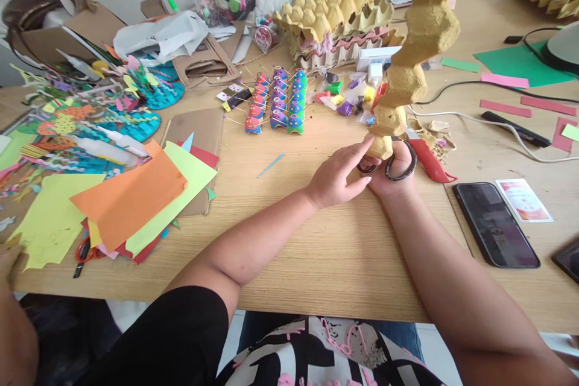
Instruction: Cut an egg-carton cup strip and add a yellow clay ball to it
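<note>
A long yellow strip of egg carton (407, 84) rises from my hands toward the upper right, its cups in a row. My left hand (337, 174) grips the strip's lower end with the fingers; its thumb points out below. Close beside it, my right hand (392, 181) holds scissors (401, 176) by dark looped handles, right under the strip. The blades are hidden behind the carton and fingers. Just right of that hand lie a red-handled cutter (432, 160) and small carton scraps (438, 136).
Painted caterpillars (275, 101) made of carton cups stand mid-table. Stacked egg cartons (335, 9) are behind them. Coloured paper sheets (131, 199) and blue paper crafts (136, 123) lie left. A phone (496, 224) and a white cable (511, 126) lie right. Another person's arm (15, 313) shows lower left.
</note>
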### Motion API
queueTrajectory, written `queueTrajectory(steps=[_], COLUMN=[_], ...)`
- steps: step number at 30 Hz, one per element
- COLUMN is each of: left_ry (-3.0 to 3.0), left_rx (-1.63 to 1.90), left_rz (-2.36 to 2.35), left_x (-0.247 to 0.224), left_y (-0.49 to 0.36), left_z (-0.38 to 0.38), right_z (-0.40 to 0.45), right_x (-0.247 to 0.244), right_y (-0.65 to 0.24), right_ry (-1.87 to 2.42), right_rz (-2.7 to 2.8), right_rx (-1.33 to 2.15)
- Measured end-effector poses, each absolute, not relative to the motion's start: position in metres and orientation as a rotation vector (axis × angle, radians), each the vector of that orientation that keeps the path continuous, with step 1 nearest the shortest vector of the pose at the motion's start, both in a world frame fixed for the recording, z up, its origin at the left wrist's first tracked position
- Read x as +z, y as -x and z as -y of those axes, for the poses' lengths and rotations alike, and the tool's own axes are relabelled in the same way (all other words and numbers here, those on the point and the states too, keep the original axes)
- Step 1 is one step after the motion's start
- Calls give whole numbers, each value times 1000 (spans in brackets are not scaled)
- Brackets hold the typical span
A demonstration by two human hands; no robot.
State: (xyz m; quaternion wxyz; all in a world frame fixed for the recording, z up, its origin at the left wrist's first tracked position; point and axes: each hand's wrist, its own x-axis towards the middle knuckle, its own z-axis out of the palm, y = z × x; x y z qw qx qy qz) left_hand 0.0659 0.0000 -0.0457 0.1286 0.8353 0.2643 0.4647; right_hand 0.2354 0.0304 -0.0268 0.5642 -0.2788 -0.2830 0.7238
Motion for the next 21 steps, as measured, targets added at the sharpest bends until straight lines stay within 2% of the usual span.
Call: queueTrajectory(steps=[10, 21], left_ry=[-2369, -1683], left_rx=[1366, 1500], left_rz=[-778, -848], left_x=[-47, -51], left_y=[-66, -63], left_z=[1, -9], right_z=[-32, -24], right_x=[-26, -14], right_y=[-235, -222], right_ry=[672, 697], right_rz=[646, 622], right_rx=[1686, 1678])
